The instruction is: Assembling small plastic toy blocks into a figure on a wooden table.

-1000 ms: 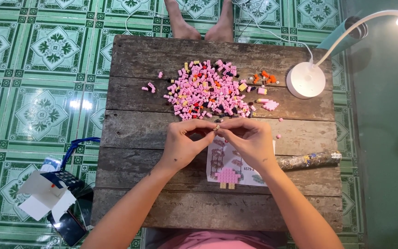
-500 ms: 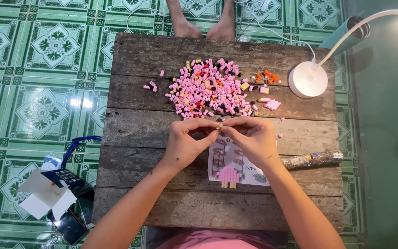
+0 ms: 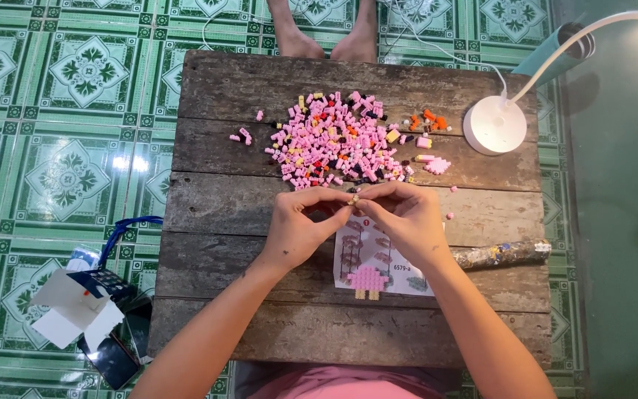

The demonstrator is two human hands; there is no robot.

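My left hand (image 3: 298,227) and my right hand (image 3: 405,220) meet over the middle of the wooden table (image 3: 215,207), fingertips pinched together on a tiny pale brick piece (image 3: 354,199). Just beyond them lies a pile of small pink bricks (image 3: 337,140) mixed with yellow, black and red ones. Under my right hand a printed instruction sheet (image 3: 389,270) lies flat, with a small pink brick model (image 3: 368,280) resting on it.
A white desk lamp base (image 3: 495,124) stands at the table's far right, next to orange bricks (image 3: 428,120). A crumpled foil wrapper (image 3: 502,253) lies at the right edge. An open box and bag (image 3: 83,310) sit on the tiled floor. Another person's bare feet (image 3: 326,41) show beyond the table.
Both hands have stayed over the sheet, fingers working the small piece; their fingertips have drawn slightly closer together. Nothing else has moved.
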